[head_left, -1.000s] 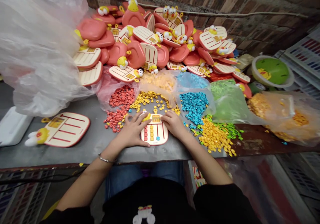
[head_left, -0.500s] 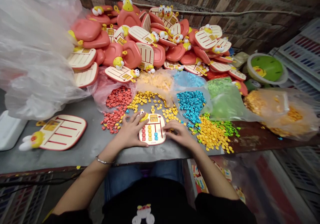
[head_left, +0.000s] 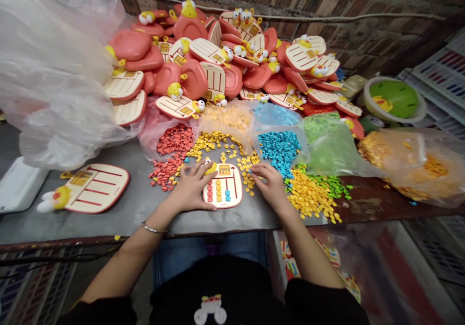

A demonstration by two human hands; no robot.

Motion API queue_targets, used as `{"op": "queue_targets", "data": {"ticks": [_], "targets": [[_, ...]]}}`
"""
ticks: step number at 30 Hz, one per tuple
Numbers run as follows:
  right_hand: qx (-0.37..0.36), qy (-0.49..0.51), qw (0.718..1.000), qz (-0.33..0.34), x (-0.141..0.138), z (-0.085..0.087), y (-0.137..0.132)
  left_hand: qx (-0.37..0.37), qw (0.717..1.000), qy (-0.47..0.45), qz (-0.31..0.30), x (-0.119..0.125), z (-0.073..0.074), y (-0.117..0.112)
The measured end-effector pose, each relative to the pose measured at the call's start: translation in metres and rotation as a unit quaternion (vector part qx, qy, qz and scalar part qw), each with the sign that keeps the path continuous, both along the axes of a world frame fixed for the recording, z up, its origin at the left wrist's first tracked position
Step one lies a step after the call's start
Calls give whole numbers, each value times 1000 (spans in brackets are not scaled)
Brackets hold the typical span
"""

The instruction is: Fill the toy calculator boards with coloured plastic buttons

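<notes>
A careless sweep of a wrist could scatter the loose yellow counters (head_left: 248,179) or jog the coloured pieces (head_left: 219,192) on the toy board (head_left: 229,182) — it lies between the hands; the left hand (head_left: 192,187) rests spread against its edge, the right hand (head_left: 271,185) spread just beside it — neither pinches anything.

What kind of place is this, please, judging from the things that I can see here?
It looks like a small toy-assembly workshop: a heap of matching chick-shaped plastic toy boards, loose small pieces piled by colour, such as the blue pile, and a rough brick wall.
</notes>
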State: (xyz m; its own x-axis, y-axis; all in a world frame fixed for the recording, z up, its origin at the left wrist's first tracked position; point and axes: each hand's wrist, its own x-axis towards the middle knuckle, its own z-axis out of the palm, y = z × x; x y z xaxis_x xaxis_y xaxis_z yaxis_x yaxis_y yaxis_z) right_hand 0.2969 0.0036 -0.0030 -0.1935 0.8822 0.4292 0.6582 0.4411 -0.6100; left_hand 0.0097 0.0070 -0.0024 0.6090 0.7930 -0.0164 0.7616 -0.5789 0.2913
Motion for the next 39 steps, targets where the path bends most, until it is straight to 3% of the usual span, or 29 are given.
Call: {"op": "queue_targets", "data": {"ticks": [3, 7, 10, 17, 23, 28, 33, 36, 39], "targets": [[4, -40, 997, 64, -24, -2, 20, 5, 1000, 7, -3, 0, 0, 0], [12, -115, 990, 86, -41, -16, 38, 2, 1000, 4, -2, 0, 1, -1], [16, -117, 988, 102, -44, -20, 41, -1, 1000, 4, 0, 1, 1, -1], [-12, -9, 994, 110, -42, -18, 40, -6, 1000, 3, 6, 1, 2, -1], [1, -10, 995, 97, -41, -16, 37, -9, 1000, 12, 3, 1, 3, -1], [-58, -3, 990, 126, -33, -13, 24, -2, 1000, 12, 6, 1, 2, -2], [-99, 50, 988, 103, -45, -20, 17, 7, 1000, 24, -6, 2, 2, -1], [-117, 45, 980, 157, -50, -13, 14, 12, 999, 30, -4, 2, 3, -1], [-146, 48, 968, 198, -35, 1, 6, 18, 1000, 26, -2, 2, 2, -1]]}}
